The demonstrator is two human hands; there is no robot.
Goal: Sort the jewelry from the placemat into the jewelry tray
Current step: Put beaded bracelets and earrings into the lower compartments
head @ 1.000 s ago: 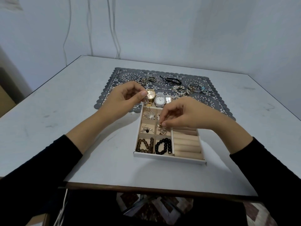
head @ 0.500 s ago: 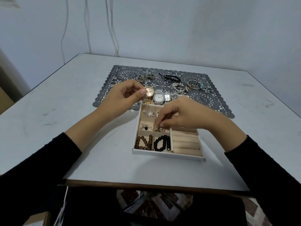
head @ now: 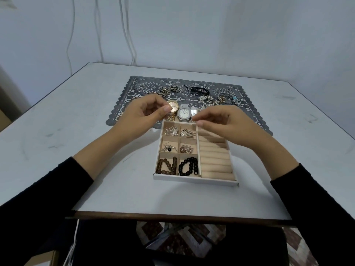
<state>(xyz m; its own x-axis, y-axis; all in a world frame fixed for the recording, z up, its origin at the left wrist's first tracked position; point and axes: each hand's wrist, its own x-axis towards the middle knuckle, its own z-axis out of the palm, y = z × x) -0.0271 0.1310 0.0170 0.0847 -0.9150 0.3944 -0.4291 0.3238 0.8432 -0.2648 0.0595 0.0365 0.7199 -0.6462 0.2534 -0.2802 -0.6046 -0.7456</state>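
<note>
The white jewelry tray [head: 196, 180] lies in front of the dark lace placemat [head: 132, 100]. Its small compartments hold silver fan pieces [head: 171, 130], a pink-gold cluster [head: 186, 148], a brown bead bracelet [head: 166, 166] and a black bead bracelet [head: 188, 166]; its ring rolls [head: 215, 156] are bare. On the mat lie a gold watch [head: 174, 106], a silver watch [head: 184, 113], chains [head: 169, 91], a black bracelet [head: 196, 90], pearls [head: 206, 98] and bangles [head: 228, 97]. My left hand [head: 142, 115] hovers at the tray's far left corner, thumb and forefinger pinched; anything between them is too small to see. My right hand [head: 221, 124] hovers over the tray's far edge, holding nothing visible.
The white table ends at a dark front edge [head: 172, 215] close to me. Bare tabletop [head: 76, 131] spreads to the left and right of the mat. A wall with hanging cables [head: 126, 35] stands right behind the table.
My right hand has lifted out of the middle right compartment, leaving the pink-gold cluster there, and has moved up to the tray's far edge. My left hand has kept its pinch.
</note>
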